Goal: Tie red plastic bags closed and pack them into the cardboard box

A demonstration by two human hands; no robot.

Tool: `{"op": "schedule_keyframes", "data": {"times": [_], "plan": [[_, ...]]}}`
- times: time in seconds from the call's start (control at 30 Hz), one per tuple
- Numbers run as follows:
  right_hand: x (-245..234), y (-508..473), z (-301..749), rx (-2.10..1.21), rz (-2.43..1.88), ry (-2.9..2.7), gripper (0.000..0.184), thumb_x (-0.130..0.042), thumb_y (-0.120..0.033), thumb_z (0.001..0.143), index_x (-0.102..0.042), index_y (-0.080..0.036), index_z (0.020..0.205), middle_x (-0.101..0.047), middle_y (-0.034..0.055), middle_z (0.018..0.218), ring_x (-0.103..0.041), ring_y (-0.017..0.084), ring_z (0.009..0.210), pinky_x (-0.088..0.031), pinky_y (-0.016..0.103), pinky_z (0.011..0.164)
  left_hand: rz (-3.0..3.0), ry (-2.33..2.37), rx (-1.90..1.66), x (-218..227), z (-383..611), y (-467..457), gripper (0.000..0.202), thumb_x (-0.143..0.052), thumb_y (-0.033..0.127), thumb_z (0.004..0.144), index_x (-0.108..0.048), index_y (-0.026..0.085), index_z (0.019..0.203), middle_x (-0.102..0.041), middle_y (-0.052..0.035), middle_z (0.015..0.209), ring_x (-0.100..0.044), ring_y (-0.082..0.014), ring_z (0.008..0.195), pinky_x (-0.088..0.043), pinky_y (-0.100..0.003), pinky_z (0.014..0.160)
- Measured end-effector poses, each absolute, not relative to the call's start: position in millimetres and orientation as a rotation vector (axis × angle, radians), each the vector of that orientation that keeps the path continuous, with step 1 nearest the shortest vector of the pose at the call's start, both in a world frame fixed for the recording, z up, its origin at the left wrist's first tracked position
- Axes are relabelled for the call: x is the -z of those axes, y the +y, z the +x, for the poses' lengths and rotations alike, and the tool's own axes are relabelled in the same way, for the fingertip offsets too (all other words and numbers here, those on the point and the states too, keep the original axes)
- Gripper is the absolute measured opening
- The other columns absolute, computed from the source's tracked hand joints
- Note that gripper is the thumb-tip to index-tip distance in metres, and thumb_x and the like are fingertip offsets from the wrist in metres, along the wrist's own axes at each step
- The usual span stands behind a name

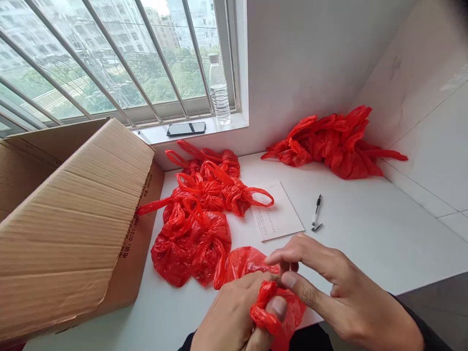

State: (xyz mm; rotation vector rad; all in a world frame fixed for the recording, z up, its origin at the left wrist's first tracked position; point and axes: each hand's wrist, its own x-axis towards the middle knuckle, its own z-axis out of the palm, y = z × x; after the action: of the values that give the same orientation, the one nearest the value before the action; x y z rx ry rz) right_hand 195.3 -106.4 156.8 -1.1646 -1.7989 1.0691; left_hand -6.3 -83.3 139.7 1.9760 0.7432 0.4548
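Nearest the lens: left hand (237, 307), closed tight, with a rolled strand of a red plastic bag (248, 258) wrapped about the thumb. Right hand (331, 282) just beside, fingers bent, thumb and forefinger tips apart near the left knuckles; cannot tell about any film between them. Bag low in view at the near edge of the surface (369, 234), partly under and beyond the left hand, partly hanging between both hands. Should handle light, limp and slippery, with no stiffness to push against; probably stretchy, likely to tear under a fingernail or a sharp tug. Contents not visible, so no firm call on weight. Best hold: the rolled strand, thicker and grippier than the loose belly. Ahead: tied red bags (210, 243), rounded, glossy, translucent, pleated toward the knots, looped handles sticking out, one overlapping a flat white sheet of paper (281, 214). More crinkled red bags (340, 146) heaped in the far corner. Slim, hard pen (316, 209) right of the sheet. At left, cardboard box (73, 219): matt brown, stiff, ridged flap tilted up, printed side. Surface smooth, pale.
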Motion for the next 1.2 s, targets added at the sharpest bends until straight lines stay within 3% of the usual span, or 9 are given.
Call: {"op": "schedule_keyframes", "data": {"times": [0.27,0.4,0.5,0.67,0.77,0.83,0.9,1.03,1.2], "plan": [[-152.8,-105.1,188.8,-1.117,-1.189,-1.726,0.007,-0.052,-0.022,0.099,-0.055,-0.024,0.094,-0.058,-0.0029,0.09,-0.055,0.012,0.084,-0.044,0.025,0.078,1.864,0.82,-0.425,-146.1,-10.1,-77.5,0.036,-0.035,0.042,0.101,-0.058,0.02,0.085,-0.059,-0.003,0.075,-0.052,-0.0164,0.066,-0.044,-0.025,0.063],[-151.1,-108.2,185.7,-1.105,-1.243,-1.632,0.009,-0.051,-0.024,0.1,-0.055,-0.025,0.092,-0.057,-0.0038,0.086,-0.054,0.011,0.078,-0.045,0.023,0.074,1.441,1.113,-0.476,-149.7,-14.2,-74.3,0.04,-0.04,0.051,0.099,-0.066,0.022,0.106,-0.065,-0.0031,0.08,-0.059,-0.0174,0.073,-0.046,-0.024,0.067],[-150.6,-114.1,180.0,-1.006,-1.194,-1.622,0.007,-0.052,-0.022,0.099,-0.055,-0.025,0.093,-0.058,-0.0029,0.086,-0.055,0.011,0.077,-0.046,0.024,0.073,1.075,1.041,-0.44,-145.6,-16.1,-66.4,0.048,-0.04,0.055,0.099,-0.062,0.02,0.122,-0.066,-0.0037,0.078,-0.06,-0.0163,0.062,-0.048,-0.025,0.062],[-143.0,-115.6,176.9,-0.796,-0.965,-1.88,0.011,-0.062,-0.019,0.093,-0.059,-0.024,0.102,-0.063,0.0015,0.1,-0.059,0.016,0.096,-0.048,0.028,0.09,1.06,0.78,-0.503,-140.5,-21.4,-56.6,0.023,-0.061,0.039,0.094,-0.067,0.016,0.097,-0.064,-0.002,0.078,-0.056,-0.0101,0.066,-0.045,-0.019,0.064],[-127.9,-106.7,178.4,-0.805,-0.979,-1.97,0.054,-0.076,-0.034,0.083,-0.049,-0.023,0.128,-0.051,0.0095,0.135,-0.049,0.025,0.125,-0.044,0.036,0.105,1.138,0.734,-0.523,-141.6,-24.9,-58.6,0.012,-0.068,0.027,0.09,-0.063,0.017,0.087,-0.061,0.001,0.077,-0.055,-0.0083,0.066,-0.045,-0.017,0.065],[-116.6,-99.9,178.5,-0.842,-1.003,-2.023,0.078,-0.079,-0.034,0.08,-0.035,-0.023,0.143,-0.049,0.0105,0.14,-0.047,0.026,0.127,-0.038,0.041,0.112,1.253,0.749,-0.555,-139.5,-25.3,-62.5,0.008,-0.065,0.024,0.092,-0.061,0.018,0.087,-0.059,0.0015,0.078,-0.055,-0.0089,0.068,-0.046,-0.018,0.064],[-108.2,-94.6,177.6,-0.864,-1.053,-2.029,0.072,-0.074,-0.027,0.084,-0.034,-0.025,0.144,-0.058,0.0071,0.128,-0.054,0.023,0.116,-0.035,0.044,0.113,1.485,0.839,-0.624,-132.4,-24.0,-66.9,0.002,-0.062,0.018,0.092,-0.06,0.02,0.091,-0.06,0.0014,0.081,-0.057,-0.0094,0.07,-0.047,-0.018,0.064],[-102.8,-89.5,175.5,-1.115,-1.138,-1.841,0.036,-0.056,-0.031,0.097,-0.051,-0.027,0.133,-0.065,0.0022,0.102,-0.06,0.019,0.095,-0.046,0.037,0.097,2.067,0.955,-0.973,-107.0,-21.0,-73.3,0.023,-0.063,0.007,0.089,-0.061,0.02,0.107,-0.066,-0.0012,0.094,-0.063,-0.011,0.082,-0.05,-0.018,0.071],[-100.0,-85.0,175.2,-1.451,-1.094,-1.615,0.03,-0.04,-0.039,0.104,-0.057,-0.023,0.123,-0.065,0.0009,0.088,-0.06,0.016,0.082,-0.049,0.032,0.082,2.397,0.933,-1.166,-87.0,-23.9,-74.3,0.037,-0.051,0.002,0.095,-0.059,0.016,0.128,-0.06,-0.0113,0.122,-0.059,-0.0164,0.113,-0.05,-0.024,0.094]]}}
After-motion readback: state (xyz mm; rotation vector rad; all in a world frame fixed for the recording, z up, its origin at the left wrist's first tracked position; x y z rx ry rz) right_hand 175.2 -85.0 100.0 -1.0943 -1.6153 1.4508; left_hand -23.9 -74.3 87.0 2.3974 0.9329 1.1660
